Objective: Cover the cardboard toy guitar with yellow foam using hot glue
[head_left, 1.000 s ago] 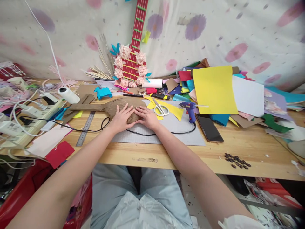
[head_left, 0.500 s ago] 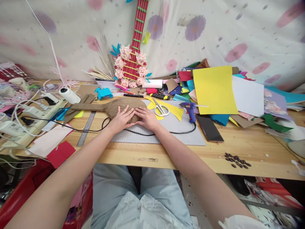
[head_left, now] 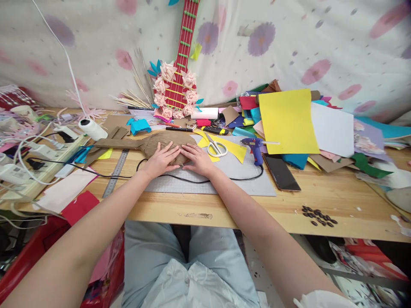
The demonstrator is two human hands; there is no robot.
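While barely altered from a second ago, shows a brown guitar-shaped cardboard piece (head_left: pixel 154 140) lying flat on a grey cutting mat (head_left: pixel 231 182), body under both hands, neck stretching out beyond the left one. Has the left hand (head_left: pixel 160 159) open and palm down on the body, fingers spread. Sets the right hand (head_left: pixel 199 158) open and flat beside it, fingertips almost meeting. Grips nothing; only presses. Keeps the same press on the same spot, so likely a steady hold-down of the surface, possibly a wrapped brown covering, though too blurred to tell. Runs a black cord (head_left: pixel 189 180) just behind the wrists. Places scissors (head_left: pixel 217 148) just past the right hand, then a blue glue gun (head_left: pixel 255 147) and a phone (head_left: pixel 281 172) farther right. Leaves a metal ruler (head_left: pixel 115 171) well to the left of the left hand.
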